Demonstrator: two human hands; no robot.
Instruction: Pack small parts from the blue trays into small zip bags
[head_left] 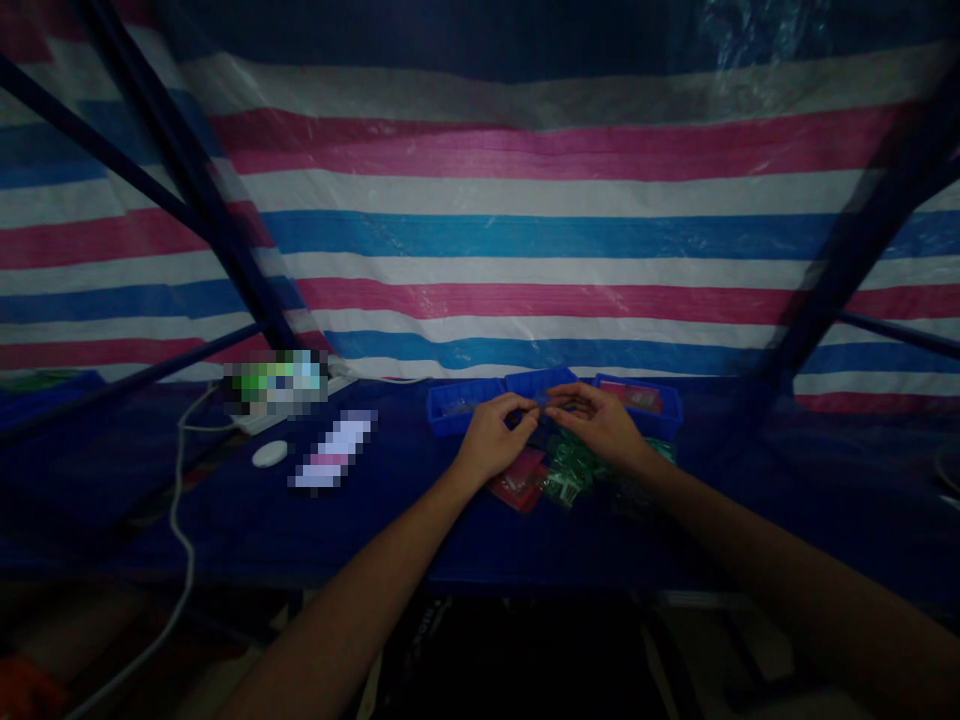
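Both hands meet over the small blue bins in the head view. My left hand (491, 437) is closed in a pinch, thumb against the fingertips; what it holds, if anything, is too small and dark to name. Facing it closely, my right hand (602, 424) has its fingers bent together, and their tips are too dim to show what is in them. Under the hands lie red packets (519, 482) on the left and a heap of shiny green packets (570, 472) on the right.
A left bin (442, 422), a middle bin (540, 381) and a right bin (670, 408) with red packets stand along the table's back. Leftward are a white round object (270, 454), a blurred phone-like shape (335, 452) and a white cable (180, 490). Striped sheeting (525, 235) hangs behind.
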